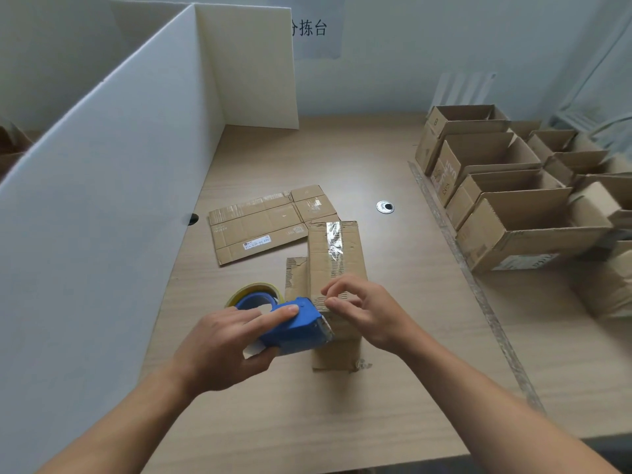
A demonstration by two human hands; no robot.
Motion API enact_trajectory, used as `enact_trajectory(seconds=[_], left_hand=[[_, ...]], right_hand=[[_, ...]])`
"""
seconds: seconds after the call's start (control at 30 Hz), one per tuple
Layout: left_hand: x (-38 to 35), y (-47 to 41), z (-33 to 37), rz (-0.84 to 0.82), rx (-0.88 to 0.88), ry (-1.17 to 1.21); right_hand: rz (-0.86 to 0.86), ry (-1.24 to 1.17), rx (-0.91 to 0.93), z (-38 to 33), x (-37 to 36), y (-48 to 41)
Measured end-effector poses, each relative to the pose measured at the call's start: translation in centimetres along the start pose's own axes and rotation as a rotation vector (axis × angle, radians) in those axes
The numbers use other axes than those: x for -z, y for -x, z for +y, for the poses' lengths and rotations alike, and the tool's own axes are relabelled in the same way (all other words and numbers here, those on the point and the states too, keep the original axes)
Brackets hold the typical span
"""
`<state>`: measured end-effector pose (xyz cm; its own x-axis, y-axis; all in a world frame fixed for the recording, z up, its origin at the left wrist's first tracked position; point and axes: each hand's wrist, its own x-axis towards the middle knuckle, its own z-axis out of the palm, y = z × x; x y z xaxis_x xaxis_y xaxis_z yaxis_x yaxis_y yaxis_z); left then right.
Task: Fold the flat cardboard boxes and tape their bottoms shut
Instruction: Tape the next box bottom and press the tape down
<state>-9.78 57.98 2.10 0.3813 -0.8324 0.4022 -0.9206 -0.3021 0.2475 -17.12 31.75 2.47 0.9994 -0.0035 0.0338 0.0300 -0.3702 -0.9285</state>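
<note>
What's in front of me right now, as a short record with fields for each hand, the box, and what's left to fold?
Box: folded, standing on table, tape strip along its top
Left hand: grips blue tape dispenser at box's near edge
Right hand: curled fingertips on box's near edge; pinch or press unclear
Left to fold: one flat box behind
Done: open boxes at right
</note>
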Motion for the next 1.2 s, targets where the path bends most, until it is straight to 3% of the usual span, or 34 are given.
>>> enact_trajectory(seconds=[0.13,0.23,0.4,0.67,0.97,1.2], left_hand=[[0.3,-0.5,-0.1,-0.159,0.057,0.052],[1.2,-2.4,-0.5,-0.334,0.256,0.201],[3.5,-3.2,-2.8,-0.545,0.489,0.354],[1.6,-8.1,-3.0,-0.763,0.619,0.334],[1.3,-10.0,-4.0,-0.859,0.714,0.291],[0.6,-10.4,-4.1,-0.914,0.792,0.278]], right_hand=[[0.107,-0.006,-0.033,0.8,0.6,0.5],[0.174,-0.002,-0.112,1.6,1.3,1.4],[0.460,-0.207,-0.305,5.2,4.4,4.0],[0.508,-0.524,-0.520,7.5,2.6,3.6],[0.537,-0.488,-0.614,8.6,2.2,1.9],[0.421,-0.240,-0.728,10.6,1.3,1.2]])
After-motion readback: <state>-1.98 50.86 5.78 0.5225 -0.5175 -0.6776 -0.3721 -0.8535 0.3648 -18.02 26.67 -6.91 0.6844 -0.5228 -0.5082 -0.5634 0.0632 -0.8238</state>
